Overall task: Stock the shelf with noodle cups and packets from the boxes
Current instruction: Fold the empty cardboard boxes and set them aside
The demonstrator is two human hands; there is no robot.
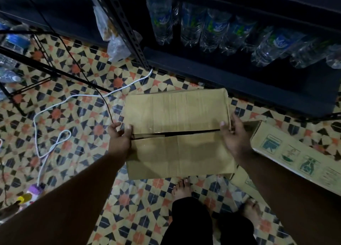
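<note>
Shop: shelf (pixel 239 74) of water bottles (pixel 217 30)

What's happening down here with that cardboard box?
A person stands barefoot on a patterned tile floor and holds a cardboard box with both hands, the left hand gripping its left end and the right hand its right end. The box flaps are closed, with a thin gap between them, so nothing inside shows. A second box lies to the right. Ahead, a dark shelf carries water bottles. No noodle cups or packets are in sight yet.
</note>
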